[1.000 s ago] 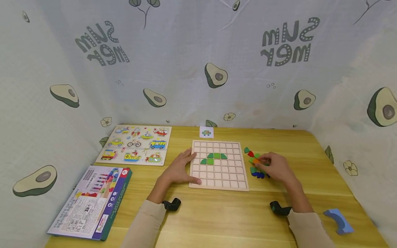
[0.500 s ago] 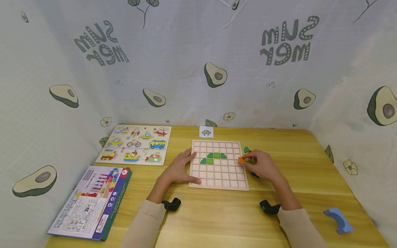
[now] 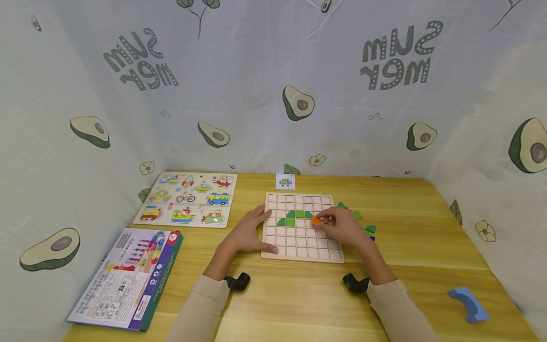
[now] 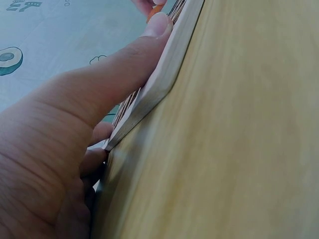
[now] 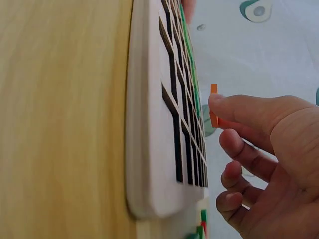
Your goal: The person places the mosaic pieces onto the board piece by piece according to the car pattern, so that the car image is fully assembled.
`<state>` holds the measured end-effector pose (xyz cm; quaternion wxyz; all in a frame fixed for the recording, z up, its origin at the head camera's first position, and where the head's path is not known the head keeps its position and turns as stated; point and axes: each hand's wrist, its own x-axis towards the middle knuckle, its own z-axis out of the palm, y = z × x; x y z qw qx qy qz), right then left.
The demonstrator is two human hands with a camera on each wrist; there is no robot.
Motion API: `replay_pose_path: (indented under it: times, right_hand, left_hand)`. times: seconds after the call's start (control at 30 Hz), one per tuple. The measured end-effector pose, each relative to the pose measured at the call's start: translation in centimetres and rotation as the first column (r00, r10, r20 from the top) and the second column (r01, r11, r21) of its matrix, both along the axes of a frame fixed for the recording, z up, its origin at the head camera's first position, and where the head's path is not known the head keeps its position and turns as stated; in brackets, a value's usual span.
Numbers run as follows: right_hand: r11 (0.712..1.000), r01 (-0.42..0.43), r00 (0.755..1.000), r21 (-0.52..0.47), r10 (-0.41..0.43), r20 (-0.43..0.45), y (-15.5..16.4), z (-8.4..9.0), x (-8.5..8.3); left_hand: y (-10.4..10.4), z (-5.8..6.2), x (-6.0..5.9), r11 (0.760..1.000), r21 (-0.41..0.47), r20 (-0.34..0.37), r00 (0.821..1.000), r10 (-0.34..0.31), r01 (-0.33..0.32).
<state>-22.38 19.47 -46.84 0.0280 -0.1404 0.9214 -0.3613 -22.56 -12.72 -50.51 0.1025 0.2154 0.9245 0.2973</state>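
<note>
A wooden grid board (image 3: 299,251) lies on the table, with green pieces (image 3: 295,217) forming a dome in its upper rows. My right hand (image 3: 342,227) hovers over the board's right side and pinches a small orange piece (image 3: 315,220) just right of the green dome. In the right wrist view the orange piece (image 5: 214,104) sits between thumb and finger, a little above the board (image 5: 149,124). My left hand (image 3: 248,232) rests flat on the board's left edge; its thumb (image 4: 124,64) presses along the board's rim (image 4: 164,74).
Loose coloured pieces (image 3: 363,223) lie right of the board. A small pattern card (image 3: 285,181) sits behind it. A vehicle puzzle (image 3: 185,199) and a toy box (image 3: 128,278) are at the left. A blue curved block (image 3: 467,304) lies at the front right.
My right hand picked an orange piece from the loose pile and carried it left over the board, up to the green dome. The left hand has stayed in place.
</note>
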Motion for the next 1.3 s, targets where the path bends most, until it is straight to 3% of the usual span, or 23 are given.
replay_pose_path:
  times: [0.5, 0.77, 1.3]
  right_hand:
    - [0.998, -0.062, 0.998, -0.013, 0.062, 0.015, -2.4, -0.9, -1.1]
    - [0.999, -0.046, 0.997, 0.003, 0.046, 0.055, -3.2, -1.0, -1.0]
    - [1.000, -0.011, 0.999, 0.019, 0.010, 0.039, -3.0, -1.3, -1.0]
  left_hand:
    - [-0.1, -0.2, -0.5, 0.999, 0.008, -0.027, 0.999, -0.033, 0.034]
    - [-0.1, -0.3, -0.2, 1.000, 0.006, -0.012, 1.000, -0.013, 0.013]
    - [0.0, -0.3, -0.1, 1.000, 0.008, -0.010, 1.000, -0.005, 0.006]
